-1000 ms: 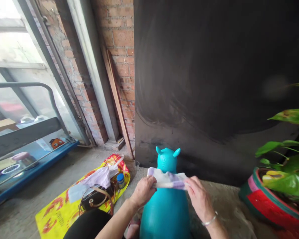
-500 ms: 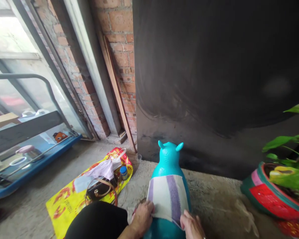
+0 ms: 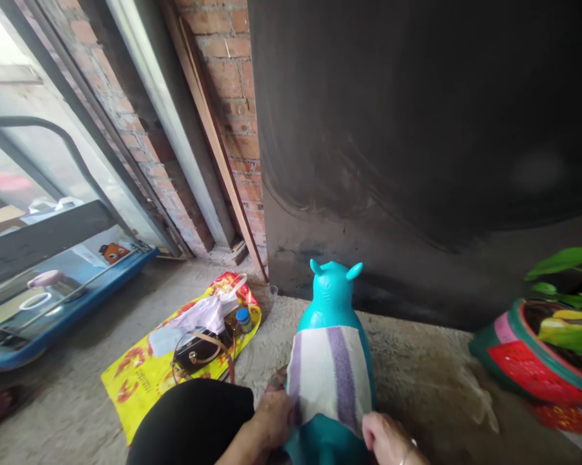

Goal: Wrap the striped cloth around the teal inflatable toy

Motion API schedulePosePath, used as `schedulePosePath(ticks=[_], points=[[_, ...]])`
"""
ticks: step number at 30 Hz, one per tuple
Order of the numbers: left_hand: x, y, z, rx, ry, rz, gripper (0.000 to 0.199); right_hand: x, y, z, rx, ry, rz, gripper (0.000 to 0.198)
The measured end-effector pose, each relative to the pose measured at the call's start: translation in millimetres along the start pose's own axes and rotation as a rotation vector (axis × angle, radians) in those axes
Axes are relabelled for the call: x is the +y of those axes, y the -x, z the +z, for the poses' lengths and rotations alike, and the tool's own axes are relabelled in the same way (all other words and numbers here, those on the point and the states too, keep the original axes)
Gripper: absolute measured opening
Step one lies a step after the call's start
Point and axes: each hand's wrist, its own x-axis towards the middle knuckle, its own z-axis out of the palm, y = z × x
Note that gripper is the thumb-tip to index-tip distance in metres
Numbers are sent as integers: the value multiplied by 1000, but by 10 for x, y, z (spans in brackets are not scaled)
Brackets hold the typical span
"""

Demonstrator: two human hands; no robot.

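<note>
Head view: towel (image 3: 330, 371) draped over back of teal toy (image 3: 330, 303), mid floor near dark wall. Left hand (image 3: 271, 420) pinching towel's left edge; right hand (image 3: 385, 438) at right lower corner, grip unclear. Smoothing step; next calls for evening both sides.

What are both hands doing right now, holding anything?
Left hand: closed on the left edge of the striped cloth draped over the teal toy.
Right hand: on the cloth's lower right corner; grip cannot be told.
</note>
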Motion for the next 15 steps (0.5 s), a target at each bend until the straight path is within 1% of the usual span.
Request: schedulePosePath(ticks=[1, 2, 4, 5, 7, 9, 12, 13, 15], points=[[-10, 3, -28, 22, 5, -24, 12, -9, -90, -52, 26, -10, -9, 26], [-8, -9, -52, 58, 12, -48, 17, -35, -204, -103, 70, -17, -12, 28], [37, -81, -75, 152, 39, -97, 33, -139, -476, -158, 202, -19, 5, 38], [78, -134, -68, 192, 54, -117, 41, -208, -611, -145, 279, -5, 28, 43], [181, -253, -13, 236, 86, -143, 57, -351, -827, -28, 404, 63, 91, 51], [283, -369, 77, 213, 114, -129, 76, -452, -938, 176, 444, 160, 160, 54], [384, -526, 192, 106, 102, -133, 109, -470, -971, 468, 395, 284, 226, 57], [399, -581, 204, 73, 88, -149, 117, -449, -982, 524, 389, 316, 236, 57], [405, -710, 180, 47, 72, -163, 124, -396, -1047, 560, 396, 366, 247, 57]])
